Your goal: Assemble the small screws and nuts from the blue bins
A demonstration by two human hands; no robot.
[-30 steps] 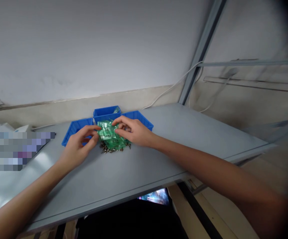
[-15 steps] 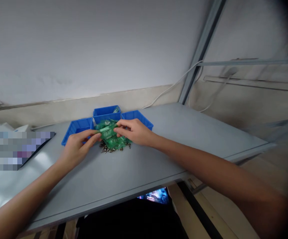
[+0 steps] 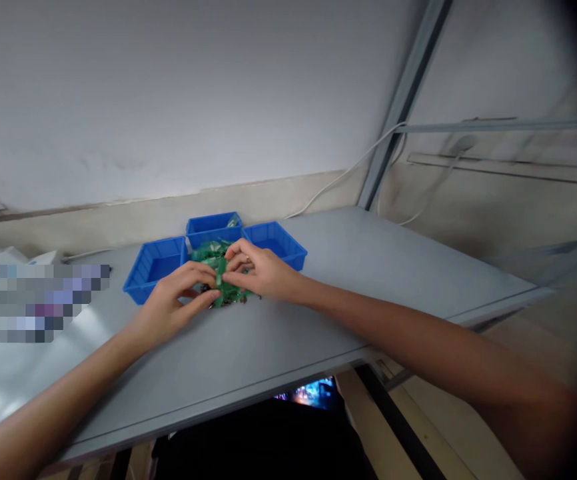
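Observation:
Both hands meet over a pile of green plastic bags (image 3: 209,250) and small metal parts (image 3: 243,299) on the grey table. A small green bag (image 3: 220,274) stands upright between them. My right hand (image 3: 261,269) pinches it from the right, fingers curled. From the left, my left hand (image 3: 178,295) has its thumb and fingertips closed at the bag's lower side. Much of the pile is hidden behind the hands.
Three blue bins, left (image 3: 154,264), middle (image 3: 213,230) and right (image 3: 279,245), stand round the pile's back. A blurred flat item (image 3: 51,300) lies left. A lit screen (image 3: 316,393) shows below the table edge (image 3: 218,402).
The green bag has turned from lying across between my hands to upright. My left hand has moved right and slightly down, nearer my right hand, whose fingers have curled more.

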